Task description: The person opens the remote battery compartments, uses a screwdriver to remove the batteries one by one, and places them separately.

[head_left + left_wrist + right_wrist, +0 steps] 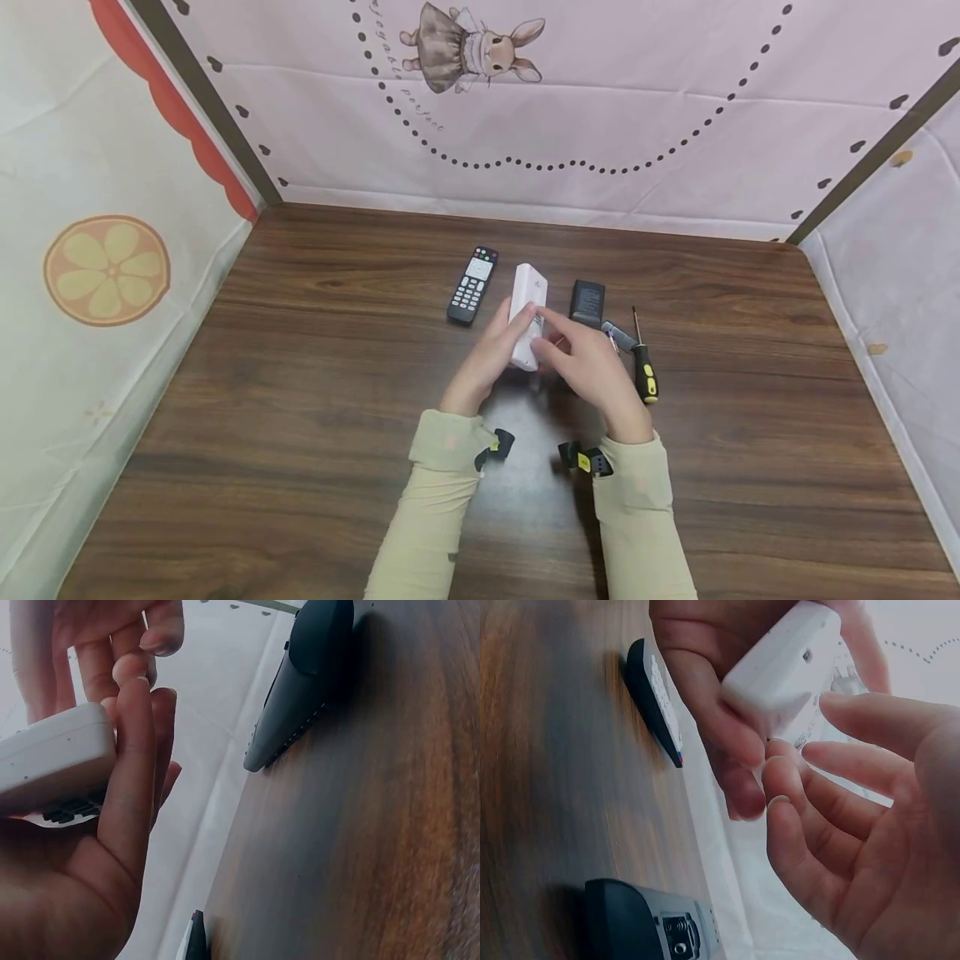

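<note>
White device (528, 292), print (807, 732) illegible, in curled left hand (484, 360), right hand (596, 367) loosely bent against it

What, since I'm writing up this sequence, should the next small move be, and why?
Probably, bring the right hand lightly onto the near end of the white device: the left hand already holds it up off the table, while the right hand, close at its side, shows no clear grip.
</note>
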A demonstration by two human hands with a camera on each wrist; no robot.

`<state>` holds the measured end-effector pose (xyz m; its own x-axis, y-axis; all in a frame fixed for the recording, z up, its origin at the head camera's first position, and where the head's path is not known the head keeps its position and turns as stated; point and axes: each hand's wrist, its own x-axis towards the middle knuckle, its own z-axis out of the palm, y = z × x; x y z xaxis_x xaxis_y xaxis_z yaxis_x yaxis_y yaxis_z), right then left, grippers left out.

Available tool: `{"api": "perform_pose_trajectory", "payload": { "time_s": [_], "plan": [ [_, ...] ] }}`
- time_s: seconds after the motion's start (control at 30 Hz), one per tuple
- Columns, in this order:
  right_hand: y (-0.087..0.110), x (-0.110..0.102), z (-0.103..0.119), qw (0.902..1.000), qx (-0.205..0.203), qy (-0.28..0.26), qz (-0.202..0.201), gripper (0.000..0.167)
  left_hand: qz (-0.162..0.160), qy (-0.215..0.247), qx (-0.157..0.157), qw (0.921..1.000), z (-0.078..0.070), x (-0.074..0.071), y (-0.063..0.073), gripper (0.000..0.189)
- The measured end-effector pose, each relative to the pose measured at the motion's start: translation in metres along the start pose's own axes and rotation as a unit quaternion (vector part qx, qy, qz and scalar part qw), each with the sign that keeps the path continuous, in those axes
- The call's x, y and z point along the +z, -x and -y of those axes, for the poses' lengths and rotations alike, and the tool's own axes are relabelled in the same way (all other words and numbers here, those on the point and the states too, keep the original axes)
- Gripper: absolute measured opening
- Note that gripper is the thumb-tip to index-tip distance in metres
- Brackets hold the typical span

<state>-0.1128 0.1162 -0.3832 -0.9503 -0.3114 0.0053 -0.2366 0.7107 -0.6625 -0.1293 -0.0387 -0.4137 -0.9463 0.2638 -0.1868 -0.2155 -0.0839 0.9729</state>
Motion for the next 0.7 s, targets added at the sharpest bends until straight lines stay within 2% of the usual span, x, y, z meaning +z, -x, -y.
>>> {"api": "perform_pose_trajectory", "payload": {
  "time_s": [0.1, 0.3, 0.5, 0.7],
  "plan": [
    [0.0012, 0.0013, 0.0035, 0.9999, -0.005, 0.011, 0.005, 0.051, -0.010, 0.001, 0.009, 0.9999, 0.0003, -0.0016, 0.0001, 0.059],
    [0.0039, 0.0025, 0.0070, 0.9990, -0.033, 0.031, -0.001, 0.046, -0.019, 0.038, 0.027, 0.9987, -0.0003, -0.0027, 0.0008, 0.049],
    [0.0062, 0.0010, 0.0077, 0.9990, -0.042, 0.014, 0.004, 0.037, -0.030, 0.064, 0.036, 0.9969, -0.0031, -0.0038, 0.0001, 0.049],
    [0.0068, 0.0011, 0.0081, 0.9990, -0.040, -0.003, 0.019, 0.035, -0.026, 0.065, 0.032, 0.9970, -0.0039, -0.0068, 0.0012, 0.051]
  ]
}}
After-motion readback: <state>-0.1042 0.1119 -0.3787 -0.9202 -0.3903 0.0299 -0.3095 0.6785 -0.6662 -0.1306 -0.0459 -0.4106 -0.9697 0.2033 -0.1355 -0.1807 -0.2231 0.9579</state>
